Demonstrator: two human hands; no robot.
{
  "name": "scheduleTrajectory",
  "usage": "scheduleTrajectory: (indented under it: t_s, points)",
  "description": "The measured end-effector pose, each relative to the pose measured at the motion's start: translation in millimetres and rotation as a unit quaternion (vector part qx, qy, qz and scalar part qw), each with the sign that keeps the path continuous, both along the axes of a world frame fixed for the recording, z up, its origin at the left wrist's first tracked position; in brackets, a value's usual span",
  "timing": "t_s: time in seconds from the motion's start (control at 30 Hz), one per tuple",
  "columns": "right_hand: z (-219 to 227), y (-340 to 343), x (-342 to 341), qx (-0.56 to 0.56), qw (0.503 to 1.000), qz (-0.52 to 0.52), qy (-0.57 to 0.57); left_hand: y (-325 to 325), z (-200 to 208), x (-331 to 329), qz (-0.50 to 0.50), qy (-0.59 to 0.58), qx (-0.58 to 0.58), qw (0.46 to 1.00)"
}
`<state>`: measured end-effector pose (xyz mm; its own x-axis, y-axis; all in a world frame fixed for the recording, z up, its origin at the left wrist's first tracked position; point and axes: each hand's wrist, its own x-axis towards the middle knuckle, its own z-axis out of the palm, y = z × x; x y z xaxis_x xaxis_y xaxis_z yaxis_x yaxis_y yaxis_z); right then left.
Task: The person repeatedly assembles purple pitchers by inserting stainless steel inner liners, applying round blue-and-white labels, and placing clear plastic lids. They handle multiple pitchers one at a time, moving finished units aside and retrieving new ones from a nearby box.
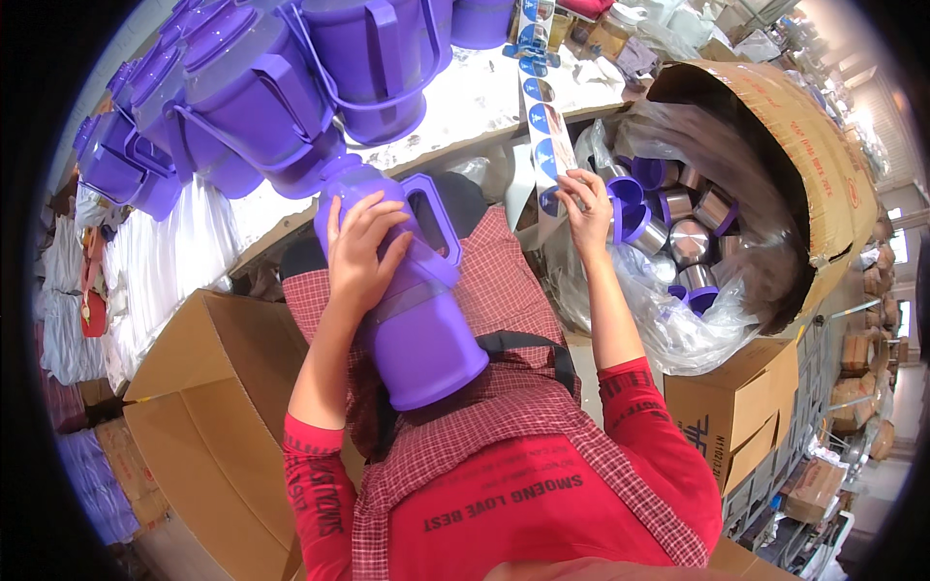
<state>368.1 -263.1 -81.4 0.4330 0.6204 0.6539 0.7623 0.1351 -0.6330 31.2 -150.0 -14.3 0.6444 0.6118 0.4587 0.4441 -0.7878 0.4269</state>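
A purple jug (426,339) with a side handle lies tilted across my lap, its wide base toward me. My left hand (365,247) is wrapped over its upper body, fingers curved along the side opposite the handle. A long strip of labels (542,121), pale with round blue marks, hangs down over the table's edge. At its lower end my right hand (587,205) is closed, thumb and fingers pinching the strip. Whether a single label has come loose there is too small to tell.
Several purple jugs (257,97) crowd the white table (228,218) ahead and left. At right, a big carton (814,145) lined with clear plastic holds steel-and-purple cups (690,240). An open cardboard box (208,387) stands at my left, a smaller box (731,412) at my right.
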Motion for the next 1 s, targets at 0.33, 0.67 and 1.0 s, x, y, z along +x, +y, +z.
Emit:
scheduleTrajectory:
  t_s: [0.33,0.67,1.0]
  points:
    - [-12.0,-6.3,-0.1,-0.013,0.994,0.034,0.107,1.7,-1.2,1.5,0.0,-0.014,-0.002,1.0]
    - [-26.0,-14.9,5.1,-0.005,0.997,0.053,-0.052,-0.4,5.1,8.8,0.01,-0.028,0.021,0.999]
    - [36.6,-146.3,-102.4,-0.064,0.986,0.02,0.15,-84.8,-37.8,-52.4,0.135,-0.497,-0.278,0.81]
